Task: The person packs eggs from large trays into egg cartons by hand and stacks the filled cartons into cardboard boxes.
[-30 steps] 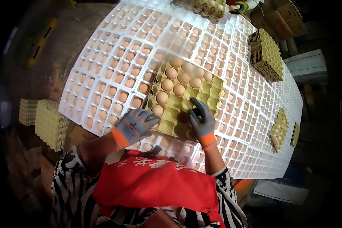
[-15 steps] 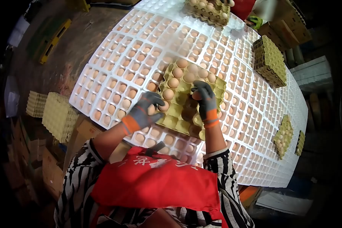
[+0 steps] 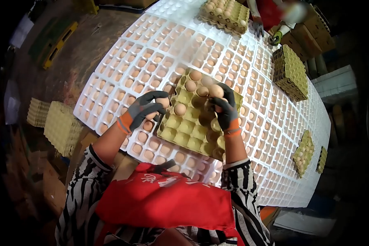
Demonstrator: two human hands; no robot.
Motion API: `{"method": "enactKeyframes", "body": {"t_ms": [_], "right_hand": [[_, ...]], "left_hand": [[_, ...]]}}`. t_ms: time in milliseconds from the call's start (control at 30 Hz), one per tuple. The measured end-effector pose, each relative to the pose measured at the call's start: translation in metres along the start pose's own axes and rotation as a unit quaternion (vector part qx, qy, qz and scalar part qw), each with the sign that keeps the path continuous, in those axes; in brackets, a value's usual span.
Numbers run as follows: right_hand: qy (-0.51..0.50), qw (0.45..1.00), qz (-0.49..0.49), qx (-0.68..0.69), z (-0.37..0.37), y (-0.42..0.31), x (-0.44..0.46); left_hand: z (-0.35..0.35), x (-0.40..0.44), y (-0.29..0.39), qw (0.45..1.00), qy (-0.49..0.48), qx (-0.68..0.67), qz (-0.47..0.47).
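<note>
A yellow pulp egg tray (image 3: 180,137) lies at the middle, on top of white egg-filled trays. Several brown eggs, one of them a lone egg (image 3: 180,109), sit in its far and left cups; many near cups are bare. My left hand (image 3: 141,110), in a grey and orange glove, is closed around two eggs (image 3: 163,102) just off the tray's left edge. Over the tray's right side, my gloved right hand (image 3: 227,108) grips an egg (image 3: 215,91) at its fingertips, with another egg showing against the palm.
White moulded trays (image 3: 97,98) holding eggs cover the table. Pulp tray stacks stand at the far right (image 3: 290,74) and lower left (image 3: 61,127). A loaded stack (image 3: 223,16) sits at the back, near a co-worker's gloved hand (image 3: 276,38). A smaller egg tray (image 3: 303,153) lies right.
My left hand has moved left off the pulp tray with eggs in it. My right hand has turned, bringing an egg up into view. Fewer eggs sit in the tray. The co-worker's hands show more.
</note>
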State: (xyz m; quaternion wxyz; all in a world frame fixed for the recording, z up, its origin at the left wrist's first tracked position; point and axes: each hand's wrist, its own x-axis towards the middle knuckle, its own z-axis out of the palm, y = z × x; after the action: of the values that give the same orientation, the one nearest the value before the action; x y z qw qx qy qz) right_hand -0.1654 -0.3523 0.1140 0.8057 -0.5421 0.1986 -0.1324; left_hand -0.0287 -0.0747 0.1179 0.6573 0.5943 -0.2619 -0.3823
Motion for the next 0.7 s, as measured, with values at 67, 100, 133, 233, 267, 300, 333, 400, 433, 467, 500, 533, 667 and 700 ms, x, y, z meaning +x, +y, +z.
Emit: {"method": "enactKeyframes", "body": {"t_ms": [67,100,133,233,267,300,333,400,433,467,500,533,667,700], "right_hand": [[0.019,0.997,-0.065,-0.048,-0.007,-0.004,-0.002],[0.025,0.983,-0.061,-0.173,-0.014,0.002,0.010],[-0.002,0.948,-0.094,-0.303,-0.006,-0.002,0.018],[0.005,0.713,-0.106,-0.693,0.044,-0.020,0.023],[-0.009,0.616,-0.014,-0.788,0.071,-0.039,0.023],[-0.022,0.554,-0.046,-0.831,0.052,-0.006,0.038],[-0.022,0.575,-0.057,-0.816,0.051,-0.008,0.041],[-0.029,0.614,-0.078,-0.785,0.046,-0.014,0.046],[-0.042,0.688,-0.054,-0.723,0.037,-0.028,0.049],[-0.053,0.769,-0.145,-0.620,0.006,-0.021,0.061],[-0.043,0.855,-0.019,-0.517,0.002,-0.041,0.067],[-0.030,0.911,0.107,-0.397,0.003,-0.063,0.074],[0.041,0.954,0.051,-0.293,-0.012,-0.078,0.159],[0.051,0.954,0.046,-0.291,-0.013,-0.075,0.188]], "left_hand": [[-0.003,0.023,-0.021,0.887,-0.006,0.411,0.212],[0.020,0.018,0.002,0.935,0.012,0.353,0.042],[0.031,0.023,0.014,0.856,-0.018,0.512,0.066],[0.061,0.048,-0.002,0.686,-0.099,0.721,-0.024],[0.057,0.053,-0.040,0.634,-0.042,0.769,0.073],[0.059,0.054,-0.036,0.629,-0.072,0.772,0.057],[0.061,0.057,-0.024,0.623,-0.102,0.774,0.041],[0.050,0.052,0.010,0.731,-0.116,0.672,0.012],[0.039,0.053,0.026,0.779,-0.122,0.615,-0.002],[0.025,0.060,0.034,0.836,-0.091,0.541,0.005],[0.007,0.067,0.038,0.886,-0.058,0.461,0.012],[-0.014,0.077,0.036,0.926,-0.027,0.375,0.018],[-0.103,0.174,0.011,0.909,0.097,0.397,0.083],[-0.118,0.201,0.007,0.904,0.115,0.401,0.098]]}}
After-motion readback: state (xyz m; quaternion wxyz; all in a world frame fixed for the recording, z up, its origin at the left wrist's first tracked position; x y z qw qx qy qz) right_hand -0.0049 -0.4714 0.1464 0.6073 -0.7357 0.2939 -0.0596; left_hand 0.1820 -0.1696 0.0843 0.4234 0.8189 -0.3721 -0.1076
